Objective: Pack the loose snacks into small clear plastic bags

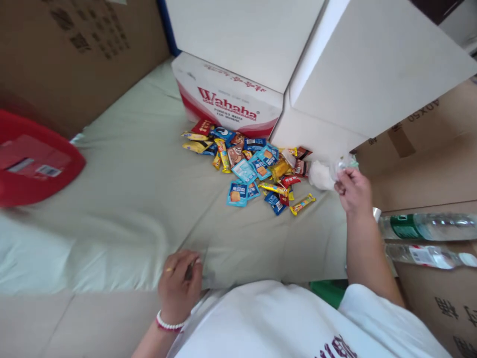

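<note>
My right hand (354, 189) pinches a clear, thin plastic piece (341, 164), perhaps a bag, at the right end of the table. Close beside it lies a whitish translucent bundle (321, 175). To the left spreads a pile of small wrapped snacks: light-blue packets (237, 194), yellow sticks (302, 204), dark-blue packets (275, 203) and a red packet (289, 180). Near the table's front edge, my left hand (181, 281) rests on the cloth (141, 199), away from the snacks. Its fingers are loosely curled toward the thumb, and nothing shows in them.
Behind the snacks stand a Wahaha carton (229, 102) and tall white boxes (246, 35). A red plastic container (35, 159) is at the left, before a brown carton (74, 59). Two plastic bottles (447, 226) lie at the right, beside more cardboard (428, 164).
</note>
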A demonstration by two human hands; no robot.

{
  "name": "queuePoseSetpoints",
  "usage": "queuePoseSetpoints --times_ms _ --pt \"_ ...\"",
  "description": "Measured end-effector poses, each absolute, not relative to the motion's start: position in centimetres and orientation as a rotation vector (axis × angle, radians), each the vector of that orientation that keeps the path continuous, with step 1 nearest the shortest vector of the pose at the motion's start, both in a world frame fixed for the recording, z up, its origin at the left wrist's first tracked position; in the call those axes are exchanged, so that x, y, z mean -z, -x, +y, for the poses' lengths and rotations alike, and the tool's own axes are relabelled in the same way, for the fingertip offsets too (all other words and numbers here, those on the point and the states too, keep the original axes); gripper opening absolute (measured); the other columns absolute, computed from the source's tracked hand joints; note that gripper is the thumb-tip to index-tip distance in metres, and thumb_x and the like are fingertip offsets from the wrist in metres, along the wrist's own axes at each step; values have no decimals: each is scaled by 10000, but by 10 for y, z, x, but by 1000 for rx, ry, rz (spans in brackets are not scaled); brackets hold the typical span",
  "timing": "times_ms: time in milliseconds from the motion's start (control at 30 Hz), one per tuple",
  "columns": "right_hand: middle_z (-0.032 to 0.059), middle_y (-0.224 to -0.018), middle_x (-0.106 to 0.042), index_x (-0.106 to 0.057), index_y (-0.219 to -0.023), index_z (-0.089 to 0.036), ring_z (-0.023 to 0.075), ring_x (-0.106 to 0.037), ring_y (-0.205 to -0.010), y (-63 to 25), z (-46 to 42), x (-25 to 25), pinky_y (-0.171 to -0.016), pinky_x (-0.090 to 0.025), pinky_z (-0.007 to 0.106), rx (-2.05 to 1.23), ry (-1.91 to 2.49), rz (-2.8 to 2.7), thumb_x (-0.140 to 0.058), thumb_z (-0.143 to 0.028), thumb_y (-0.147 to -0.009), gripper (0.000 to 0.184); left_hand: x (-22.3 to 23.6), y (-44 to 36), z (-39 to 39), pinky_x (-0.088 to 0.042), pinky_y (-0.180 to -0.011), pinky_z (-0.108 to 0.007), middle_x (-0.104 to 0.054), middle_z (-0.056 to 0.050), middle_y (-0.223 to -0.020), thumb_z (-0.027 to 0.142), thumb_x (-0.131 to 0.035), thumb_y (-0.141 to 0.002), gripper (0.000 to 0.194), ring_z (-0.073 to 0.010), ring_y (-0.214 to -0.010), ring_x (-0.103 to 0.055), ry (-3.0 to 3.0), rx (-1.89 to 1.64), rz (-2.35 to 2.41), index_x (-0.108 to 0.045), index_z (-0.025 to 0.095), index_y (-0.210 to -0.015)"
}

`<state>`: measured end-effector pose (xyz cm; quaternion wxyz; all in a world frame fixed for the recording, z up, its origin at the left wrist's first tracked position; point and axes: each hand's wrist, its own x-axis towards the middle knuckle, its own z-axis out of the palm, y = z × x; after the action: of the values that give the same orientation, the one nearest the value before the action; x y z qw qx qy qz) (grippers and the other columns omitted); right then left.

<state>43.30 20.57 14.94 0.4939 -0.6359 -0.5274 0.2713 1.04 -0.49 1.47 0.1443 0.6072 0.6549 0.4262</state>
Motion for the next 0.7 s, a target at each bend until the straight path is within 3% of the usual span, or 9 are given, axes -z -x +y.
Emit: queuePoseSetpoints --times_ms 133,233,367,533,600,700 --pt "-33 -661 -529 -603 -854 -246 125 -417 -537 -347 121 -113 -512 -343 267 -1117 1383 -1547 -713 -506 -876 283 -54 -50 13 -556 -613 -307 -690 -25 -874 476 -548 -954 279 -189 -764 -663 -1151 -1003 1460 -673 230 -991" --pt "8 -776 -598 -638 -837 -214 140 -521 -687 -294 72 -89 -634 -406 269 -1256 1272 -1858 -636 -421 -961 242 -68 -83 38 -516 -512 -254 -683 -63 -929 703 -575 -860 561 -188 -772 -657 -743 -934 1026 -633 183 -1063" --pt "-5 -729 -557 -614 -826 -206 131 -479 -657 -272 50 -73 -618 -379 258 -1256 1349 -1723 -617 -439 -976 277 -61 -101 55 -506 -581 -232 -608 0 -734 628 -812 -697 524 -120 -658 -566 -603 -985 961 -618 154 -809" --pt "-45 -613 -483 -587 -844 -218 120 -425 -556 -281 53 -65 -538 -344 245 -1480 1414 -1368 -645 -540 -935 340 -50 -94 46 -509 -657 -260 -634 -11 -750 626 -802 -716 506 -134 -700 -578 -500 -1067 920 -675 145 -812" --pt "-10 -738 -592 -632 -946 -221 138 -514 -648 -278 55 -63 -602 -416 254 -1474 1370 -1361 -670 -551 -913 334 -52 -89 41 -513 -735 -276 -669 -23 -797 569 -818 -724 463 -143 -746 -605 -570 -1079 883 -711 140 -860" --pt "40 -952 -683 -677 -1047 -227 172 -599 -816 -268 57 -63 -722 -488 285 -1509 1325 -1417 -756 -512 -850 356 -56 -83 35 -486 -707 -262 -666 -17 -758 516 -795 -761 387 -137 -707 -596 -709 -1111 966 -724 144 -847"
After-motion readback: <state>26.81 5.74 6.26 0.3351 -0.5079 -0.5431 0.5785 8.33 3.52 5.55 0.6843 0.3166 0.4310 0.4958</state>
